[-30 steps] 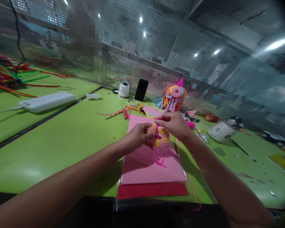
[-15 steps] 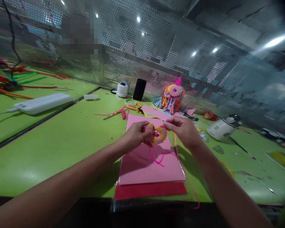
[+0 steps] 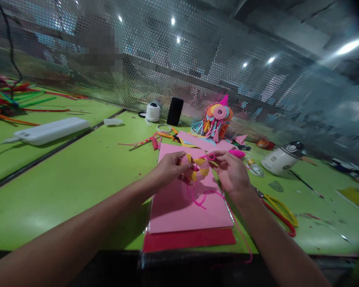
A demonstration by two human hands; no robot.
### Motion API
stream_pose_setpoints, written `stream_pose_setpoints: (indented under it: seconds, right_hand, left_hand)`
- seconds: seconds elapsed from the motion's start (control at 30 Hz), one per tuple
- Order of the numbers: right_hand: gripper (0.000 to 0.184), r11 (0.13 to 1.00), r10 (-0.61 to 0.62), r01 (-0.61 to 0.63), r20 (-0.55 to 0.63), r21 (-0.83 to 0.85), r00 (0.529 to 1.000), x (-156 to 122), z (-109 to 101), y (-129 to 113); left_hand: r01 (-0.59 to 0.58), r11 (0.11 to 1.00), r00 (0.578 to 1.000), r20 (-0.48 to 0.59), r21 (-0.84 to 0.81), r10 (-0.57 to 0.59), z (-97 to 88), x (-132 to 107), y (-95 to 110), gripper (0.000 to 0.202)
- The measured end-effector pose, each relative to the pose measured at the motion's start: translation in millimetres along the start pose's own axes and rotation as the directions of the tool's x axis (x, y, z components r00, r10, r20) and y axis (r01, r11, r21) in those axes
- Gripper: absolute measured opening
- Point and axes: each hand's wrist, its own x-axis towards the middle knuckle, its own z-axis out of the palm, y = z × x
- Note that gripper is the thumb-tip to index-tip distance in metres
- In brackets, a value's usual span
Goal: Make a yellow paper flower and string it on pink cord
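Observation:
Over the pink paper sheets (image 3: 176, 211), my left hand (image 3: 172, 169) pinches the left side of a small pink-and-yellow paper ring (image 3: 204, 172). My right hand (image 3: 229, 169) is at the ring's upper right, its thumb and fingers closed on a bright pink cord (image 3: 209, 157) that forms a small loop there. From the ring the cord hangs down in loose curls onto the pink paper, and a length trails past the table's front edge. Below the pink sheets shows a strip of red paper (image 3: 188, 240).
Scissors (image 3: 279, 209) with yellow and red handles lie right of my right forearm. Behind stand a tasselled paper ornament (image 3: 217, 117), a black phone (image 3: 175, 111) and a white thread spool (image 3: 152, 113). A white power bank (image 3: 52, 130) lies left, a white bottle (image 3: 283, 158) right.
My right hand has shifted slightly right and turned, and the pink cord now makes a loop at its fingers. The scissors have come into sight beside my right forearm. My left hand keeps its grip.

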Motion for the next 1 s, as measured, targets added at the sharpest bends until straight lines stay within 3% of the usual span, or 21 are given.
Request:
stream_pose_setpoints:
  seconds: [0.1,0.2,0.3,0.37,0.47,0.7,0.83,1.0]
  right_hand:
    - [0.015,0.982,-0.164,0.16,-0.033,-0.104,0.986,-3.8,2.2,-1.9]
    - [0.022,0.816,-0.415,0.442,0.156,-0.373,0.896,-12.7,10.8,-11.1]
    - [0.024,0.597,-0.45,0.601,0.398,-0.532,0.799,-21.5,18.2,-14.4]
    - [0.023,0.553,-0.424,0.61,0.439,-0.567,0.792,-25.2,19.2,-10.7]
    - [0.02,0.592,-0.404,0.554,0.38,-0.585,0.832,-26.9,15.9,-2.9]
    - [0.028,0.84,-0.243,0.297,0.173,-0.454,0.954,-21.2,8.8,1.7]
    - [0.015,0.84,-0.27,0.309,0.151,-0.446,0.951,-22.4,9.0,0.6]
    - [0.012,0.833,-0.314,0.346,0.145,-0.432,0.938,-26.7,10.1,-3.1]
  left_hand:
    - [0.012,1.0,1.0,0.003,0.01,-0.012,0.5,-0.5,1.0,0.019]
    - [0.031,0.999,0.999,0.013,0.017,-0.032,1.4,-1.4,2.9,0.023]
    - [0.03,1.0,0.999,0.018,0.01,-0.03,1.4,-1.8,3.7,0.027]
    - [0.024,1.0,0.999,0.023,0.011,-0.024,0.9,-1.7,3.1,0.026]
    - [0.023,1.0,0.998,0.05,0.008,-0.024,0.6,-1.4,1.5,0.022]
    - [0.026,1.0,0.998,0.052,0.001,-0.026,0.4,-2.5,3.8,0.021]
    - [0.024,0.998,0.993,0.114,-0.054,-0.018,-2.5,-3.2,4.2,0.025]
    - [0.003,0.993,0.981,0.192,-0.122,0.021,-5.3,-4.2,2.2,0.025]
